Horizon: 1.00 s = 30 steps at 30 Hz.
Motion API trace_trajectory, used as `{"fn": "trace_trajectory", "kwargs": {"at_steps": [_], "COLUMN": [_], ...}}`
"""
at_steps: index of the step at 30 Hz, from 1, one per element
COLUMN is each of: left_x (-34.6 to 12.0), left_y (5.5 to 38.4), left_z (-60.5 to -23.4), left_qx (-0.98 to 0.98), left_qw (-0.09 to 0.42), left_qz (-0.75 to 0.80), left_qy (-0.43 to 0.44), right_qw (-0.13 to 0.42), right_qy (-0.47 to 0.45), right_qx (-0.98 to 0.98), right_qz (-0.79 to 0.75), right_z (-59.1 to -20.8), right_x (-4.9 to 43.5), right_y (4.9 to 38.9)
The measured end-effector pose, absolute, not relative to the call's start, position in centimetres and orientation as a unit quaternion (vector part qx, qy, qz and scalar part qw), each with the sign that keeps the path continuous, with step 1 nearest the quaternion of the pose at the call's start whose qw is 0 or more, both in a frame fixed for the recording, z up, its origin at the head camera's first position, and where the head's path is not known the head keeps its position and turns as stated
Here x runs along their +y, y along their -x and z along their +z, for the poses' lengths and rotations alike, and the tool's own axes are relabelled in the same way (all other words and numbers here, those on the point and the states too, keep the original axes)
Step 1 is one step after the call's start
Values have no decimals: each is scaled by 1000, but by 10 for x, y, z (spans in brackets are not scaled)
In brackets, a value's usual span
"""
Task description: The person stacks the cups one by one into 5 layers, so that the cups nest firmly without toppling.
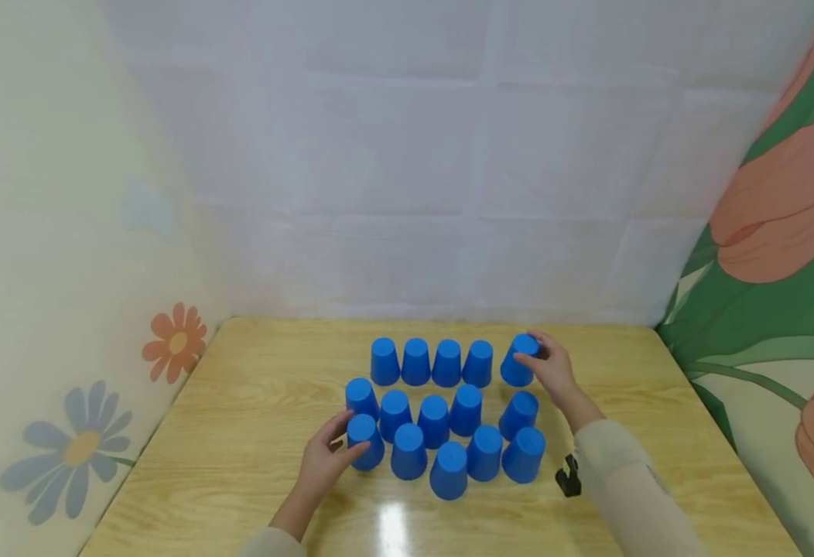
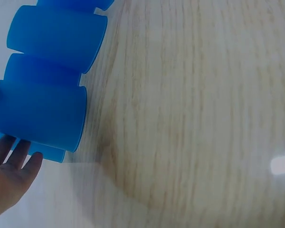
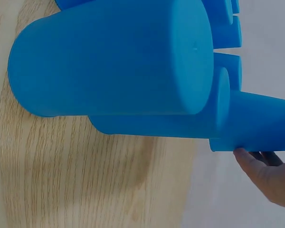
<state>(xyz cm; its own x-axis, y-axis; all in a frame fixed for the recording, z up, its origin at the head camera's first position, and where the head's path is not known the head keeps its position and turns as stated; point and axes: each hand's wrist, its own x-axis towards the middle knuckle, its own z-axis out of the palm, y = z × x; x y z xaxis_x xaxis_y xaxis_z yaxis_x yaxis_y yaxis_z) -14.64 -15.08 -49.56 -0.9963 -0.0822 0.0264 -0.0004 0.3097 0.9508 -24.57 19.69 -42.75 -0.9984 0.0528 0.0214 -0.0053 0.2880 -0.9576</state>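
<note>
From above the near side of the worktop (image 1: pixel 240 464), the head view is looking forward and down, taking in both far corners. The wrist views are looking from much nearer the blue cups (image 1: pixel 433 422), rolled sideways — the left one is sharing the rows' left end with the head view, the right one their right end while facing the far edge.

With the upturned blue cups (image 1: pixel 434 422) as the dial's centre in the head view, the wood-grain tabletop (image 1: pixel 254 425) offers passage at 10 and 6 o'clock; the left hand (image 1: pixel 322 455) obstructs 8, the right hand (image 1: pixel 555 370) 2, a small black object (image 1: pixel 569 480) 4, and a narrow lane entering at 1 o'clock is nearly closed by the front row (image 1: pixel 448 472)
</note>
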Motion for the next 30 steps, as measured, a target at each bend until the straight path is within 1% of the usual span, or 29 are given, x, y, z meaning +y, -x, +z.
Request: {"fn": "trace_trajectory", "kwargs": {"at_steps": [13, 19, 30], "left_x": [-149, -147, -147], "left_y": [147, 147, 147], "left_z": [-499, -500, -500], "left_qx": [-806, -793, -788], "left_qw": [19, 17, 12], "left_qz": [-591, -608, -615], "left_qy": [-32, -24, -25], "right_qw": [-22, -33, -37], "right_qy": [77, 106, 105], "right_qx": [-786, -780, -794], "right_qz": [613, 616, 598], "right_z": [-441, -448, -456], "right_x": [194, 198, 195], "right_y": [261, 266, 272]}}
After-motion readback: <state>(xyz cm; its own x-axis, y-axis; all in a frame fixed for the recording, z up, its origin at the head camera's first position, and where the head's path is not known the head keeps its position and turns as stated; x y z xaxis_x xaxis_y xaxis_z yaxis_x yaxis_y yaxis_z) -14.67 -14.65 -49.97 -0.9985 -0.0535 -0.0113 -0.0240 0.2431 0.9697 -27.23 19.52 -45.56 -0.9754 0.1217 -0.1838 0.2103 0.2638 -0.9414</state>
